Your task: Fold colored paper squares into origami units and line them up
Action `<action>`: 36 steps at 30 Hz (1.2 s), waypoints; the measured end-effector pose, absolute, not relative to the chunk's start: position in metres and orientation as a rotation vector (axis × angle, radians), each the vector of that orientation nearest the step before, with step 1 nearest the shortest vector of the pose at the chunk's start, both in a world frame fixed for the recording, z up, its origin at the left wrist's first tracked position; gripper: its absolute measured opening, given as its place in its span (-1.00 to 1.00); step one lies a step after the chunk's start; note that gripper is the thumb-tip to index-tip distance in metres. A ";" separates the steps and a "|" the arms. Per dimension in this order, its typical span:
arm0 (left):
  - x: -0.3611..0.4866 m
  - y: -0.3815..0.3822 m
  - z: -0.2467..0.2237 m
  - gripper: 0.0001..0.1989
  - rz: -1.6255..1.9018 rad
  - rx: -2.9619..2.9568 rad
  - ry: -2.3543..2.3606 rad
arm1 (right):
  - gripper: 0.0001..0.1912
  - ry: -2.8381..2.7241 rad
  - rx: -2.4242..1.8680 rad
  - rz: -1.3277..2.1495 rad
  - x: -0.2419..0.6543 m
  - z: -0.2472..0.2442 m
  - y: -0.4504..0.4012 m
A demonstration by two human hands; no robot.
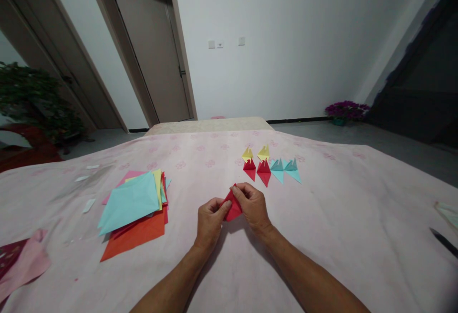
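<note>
A small folded piece of red paper point(234, 210) is held between my two hands, above the middle of the cloth. My left hand point(212, 218) pinches its left edge with thumb and fingers. At its top right, my right hand point(252, 204) grips it, the thumb near the upper tip. Beyond my hands stand several folded paper figures: yellow ones point(264, 153) at the back, red ones point(264, 172) in front of them, and light blue ones point(293, 169) to the right.
A stack of coloured paper sheets point(132, 201) lies on the pink-white tablecloth point(193, 160) to the left. Small white scraps point(88, 205) and a pink cloth point(34, 260) are farther left. A dark pen-like object point(443, 242) lies at the right edge.
</note>
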State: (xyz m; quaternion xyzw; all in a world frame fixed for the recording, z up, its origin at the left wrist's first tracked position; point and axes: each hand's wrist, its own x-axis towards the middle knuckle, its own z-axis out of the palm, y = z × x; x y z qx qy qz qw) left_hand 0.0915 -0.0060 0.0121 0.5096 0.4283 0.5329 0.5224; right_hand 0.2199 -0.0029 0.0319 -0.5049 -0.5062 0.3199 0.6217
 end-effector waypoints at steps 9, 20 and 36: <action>0.093 -0.006 0.009 -0.69 1.229 1.192 1.011 | -0.73 -1.122 -1.165 0.792 0.224 0.033 0.001; 0.098 -0.010 0.009 -0.61 0.982 1.129 0.992 | -0.66 -0.855 -1.092 0.867 0.234 0.030 0.008; 0.085 0.005 0.008 -0.61 1.301 1.081 1.093 | -0.73 -1.150 -1.181 1.048 0.222 0.023 0.003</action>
